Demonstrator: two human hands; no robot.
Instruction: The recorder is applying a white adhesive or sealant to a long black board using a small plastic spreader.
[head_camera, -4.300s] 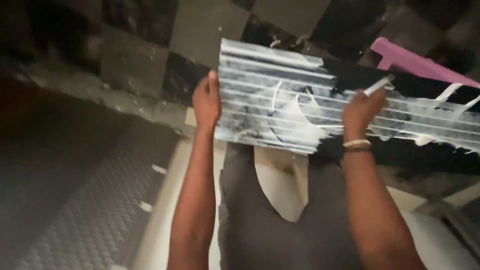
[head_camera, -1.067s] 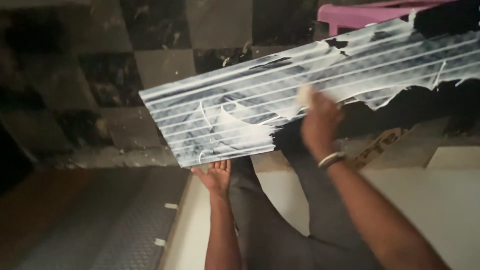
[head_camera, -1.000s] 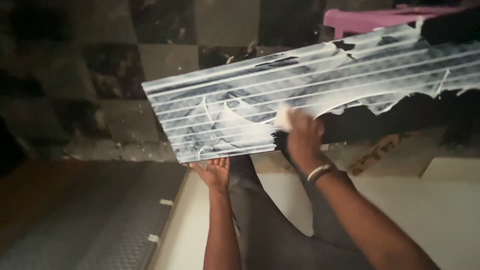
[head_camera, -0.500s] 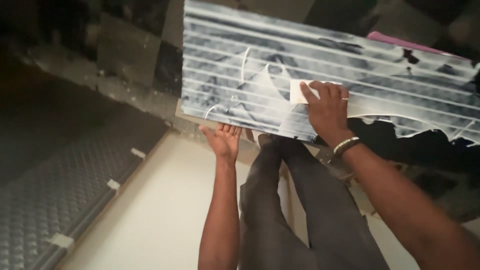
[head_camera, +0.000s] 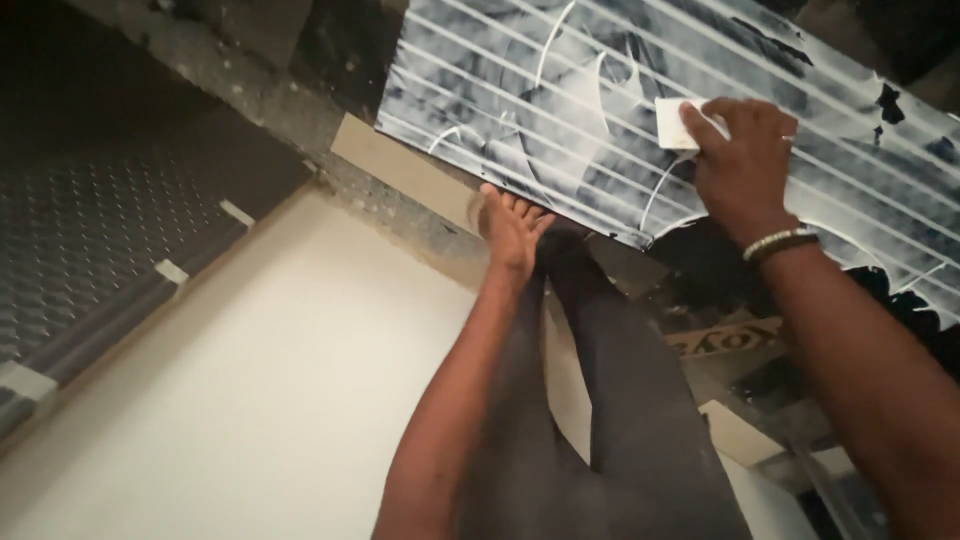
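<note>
A large dark tile (head_camera: 560, 110) smeared with white adhesive in ridged lines rests tilted across my dark-trousered legs (head_camera: 610, 400). My left hand (head_camera: 508, 228) props it from beneath at its near edge, palm up and fingers under the tile. My right hand (head_camera: 745, 160), with a bracelet at the wrist, presses a small white scraper (head_camera: 678, 124) flat against the coated face. Curved scrape marks cross the ridges near the scraper.
A cream floor tile (head_camera: 230, 400) lies below at left. A dark textured mat or grating (head_camera: 90, 250) runs along the far left. Rough grey mortar (head_camera: 400, 200) edges the cream tile. Dark checked tiles (head_camera: 330, 40) show behind.
The view has swung closer and lower. My right hand has slid the scraper rightward and up across the tile. My left hand has stayed under the near edge.
</note>
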